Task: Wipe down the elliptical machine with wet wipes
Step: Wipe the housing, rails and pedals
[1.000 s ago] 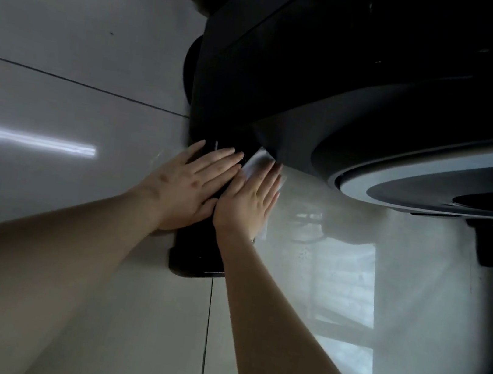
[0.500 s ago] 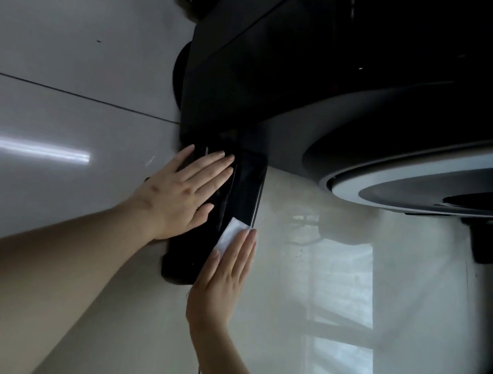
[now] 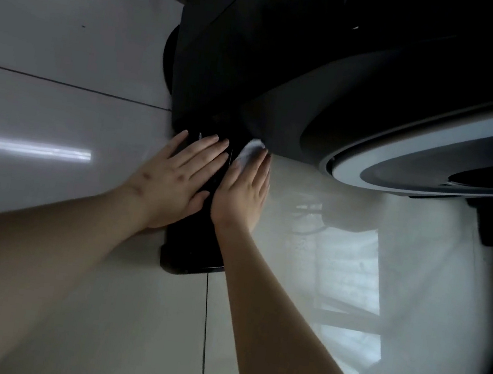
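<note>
Right grip (image 3: 242,192) lies flat on a white wet wipe (image 3: 250,151), pressing it to the elliptical machine's black base bar (image 3: 195,244).
Its fingers are straight and together, not curled, and the wipe's crumpled end shows past the fingertips where the bar meets the dark housing (image 3: 289,65). Just beside it, the left grip (image 3: 176,176) rests palm down on the same bar, fingers straight and slightly spread, holding nothing. The bar sits on a glossy pale tiled floor (image 3: 70,32). Up to the right curves the flywheel cover (image 3: 421,139) with its white ring, and a black transport wheel (image 3: 168,56) shows at the housing's left edge.
</note>
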